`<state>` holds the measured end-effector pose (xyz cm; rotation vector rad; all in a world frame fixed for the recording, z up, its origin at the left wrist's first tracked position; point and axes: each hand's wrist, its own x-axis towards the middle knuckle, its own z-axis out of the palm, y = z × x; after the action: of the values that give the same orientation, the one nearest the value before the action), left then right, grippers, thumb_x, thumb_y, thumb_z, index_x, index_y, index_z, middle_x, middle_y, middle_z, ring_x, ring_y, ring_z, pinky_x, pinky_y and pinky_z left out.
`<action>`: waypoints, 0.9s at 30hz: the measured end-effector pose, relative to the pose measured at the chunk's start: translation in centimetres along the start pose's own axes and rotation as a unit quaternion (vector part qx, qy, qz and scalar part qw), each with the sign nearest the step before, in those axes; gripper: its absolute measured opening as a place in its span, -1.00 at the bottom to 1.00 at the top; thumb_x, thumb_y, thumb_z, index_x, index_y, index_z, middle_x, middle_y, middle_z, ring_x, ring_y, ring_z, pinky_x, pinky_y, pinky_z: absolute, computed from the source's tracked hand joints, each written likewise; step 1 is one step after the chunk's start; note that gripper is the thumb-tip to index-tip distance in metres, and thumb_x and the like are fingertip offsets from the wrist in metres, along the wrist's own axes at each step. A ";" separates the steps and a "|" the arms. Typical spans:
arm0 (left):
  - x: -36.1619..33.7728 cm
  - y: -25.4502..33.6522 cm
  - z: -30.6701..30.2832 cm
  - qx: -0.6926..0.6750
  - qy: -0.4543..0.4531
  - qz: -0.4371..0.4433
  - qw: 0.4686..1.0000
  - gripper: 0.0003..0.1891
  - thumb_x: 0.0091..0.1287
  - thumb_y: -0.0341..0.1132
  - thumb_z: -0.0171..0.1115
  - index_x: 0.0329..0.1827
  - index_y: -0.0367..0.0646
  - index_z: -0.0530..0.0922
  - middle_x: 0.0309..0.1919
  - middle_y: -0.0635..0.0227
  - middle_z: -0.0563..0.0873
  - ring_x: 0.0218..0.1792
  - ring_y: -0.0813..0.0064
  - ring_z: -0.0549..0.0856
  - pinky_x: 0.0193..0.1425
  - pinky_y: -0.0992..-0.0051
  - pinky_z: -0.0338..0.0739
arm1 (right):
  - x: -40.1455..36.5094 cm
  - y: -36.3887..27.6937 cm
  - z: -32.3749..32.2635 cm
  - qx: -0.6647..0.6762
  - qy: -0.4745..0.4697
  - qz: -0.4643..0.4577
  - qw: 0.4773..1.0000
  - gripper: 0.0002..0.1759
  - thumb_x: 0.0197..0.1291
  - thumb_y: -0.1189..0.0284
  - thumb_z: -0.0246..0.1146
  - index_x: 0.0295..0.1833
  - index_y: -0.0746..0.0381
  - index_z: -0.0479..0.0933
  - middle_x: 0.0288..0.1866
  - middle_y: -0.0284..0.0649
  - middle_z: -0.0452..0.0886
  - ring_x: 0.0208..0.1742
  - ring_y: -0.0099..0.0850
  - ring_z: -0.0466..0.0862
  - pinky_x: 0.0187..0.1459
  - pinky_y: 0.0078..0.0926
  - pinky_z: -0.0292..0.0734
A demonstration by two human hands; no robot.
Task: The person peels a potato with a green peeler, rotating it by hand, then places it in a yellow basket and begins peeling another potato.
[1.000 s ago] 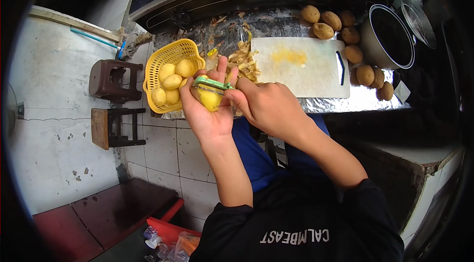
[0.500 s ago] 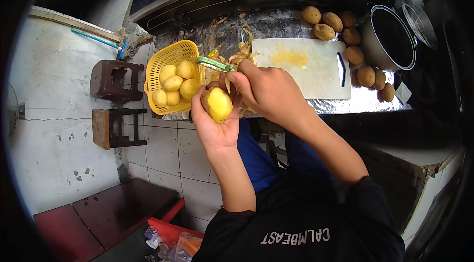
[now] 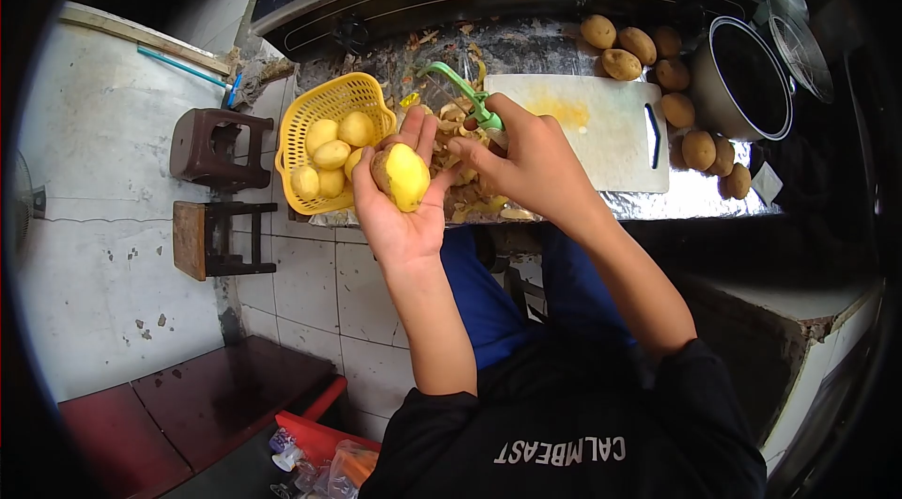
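The left hand lies palm up, its fingers curled around a partly peeled potato that sits in the palm, yellow flesh upward with a strip of brown skin along its left edge. The right hand is closed on the handle of a green peeler, whose blade end juts up and away from the potato, clear of it. Right fingertips are just beside the potato's right side. Under and beyond both hands lies a heap of potato peels. Just left of the held potato stands a yellow basket of peeled potatoes; right of the peeler hand lies a white cutting board
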<state>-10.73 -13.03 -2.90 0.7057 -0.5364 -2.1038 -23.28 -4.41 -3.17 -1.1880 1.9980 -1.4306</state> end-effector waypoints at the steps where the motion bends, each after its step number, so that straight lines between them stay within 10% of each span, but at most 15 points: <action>1: 0.1 0.0 0.0 -0.001 -0.001 0.000 1.000 -0.61 0.48 -0.10 -0.21 -0.15 -0.19 0.53 0.28 -0.03 0.50 0.37 0.11 0.43 0.12 -0.13 0.55 | 0.0 0.1 -0.2 -0.001 0.000 0.000 1.000 -0.54 0.13 0.22 0.42 -0.03 0.34 0.52 -0.65 -0.05 0.54 -0.64 -0.25 0.60 -0.52 -0.39 0.43; 13: 0.0 0.2 -1.2 0.007 -0.072 -0.026 0.997 -0.63 0.48 -0.11 -0.16 -0.19 -0.23 0.50 0.28 -0.13 0.46 0.39 0.07 0.39 0.23 -0.20 0.48 | 0.4 1.8 0.2 0.160 -0.136 0.081 0.974 -0.71 0.18 0.38 0.35 -0.04 0.32 0.63 -0.46 -0.32 0.66 -0.42 -0.62 0.56 -0.30 -0.55 0.51; 15: -0.2 0.2 -1.0 -0.006 -0.070 -0.021 0.997 -0.62 0.49 -0.10 -0.17 -0.15 -0.26 0.48 0.26 -0.19 0.46 0.38 -0.01 0.39 0.30 -0.25 0.39 | 0.6 1.2 -0.1 0.133 -0.056 0.089 0.986 -0.75 0.14 0.41 0.31 -0.10 0.32 0.64 -0.56 -0.12 0.66 -0.50 -0.32 0.71 -0.39 -0.37 0.56; 25: 0.1 0.0 -1.5 -0.125 -0.073 0.010 0.989 -0.63 0.51 -0.23 -0.12 0.10 -0.41 0.40 -0.04 -0.15 0.54 0.36 -0.27 0.34 0.48 -0.20 0.19 | -0.4 -0.4 0.0 0.012 0.029 0.032 0.999 -0.73 0.10 0.41 0.32 -0.10 0.32 0.60 -0.52 0.02 0.64 -0.48 -0.15 0.70 -0.38 -0.32 0.55; 27: -0.5 -0.5 -0.8 -0.073 -0.057 0.068 0.993 -0.62 0.51 -0.17 -0.15 0.16 -0.31 0.38 -0.04 0.01 0.59 0.33 -0.11 0.41 0.49 -0.10 0.22 | -1.4 -0.5 1.0 0.190 0.035 0.014 0.981 -0.65 0.06 0.36 0.37 -0.09 0.36 0.59 -0.49 0.01 0.65 -0.51 -0.11 0.68 -0.38 -0.31 0.56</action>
<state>-10.27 -12.48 -3.62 0.4540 -0.4731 -2.0394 -21.59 -3.92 -3.33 -0.9497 1.6721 -1.7625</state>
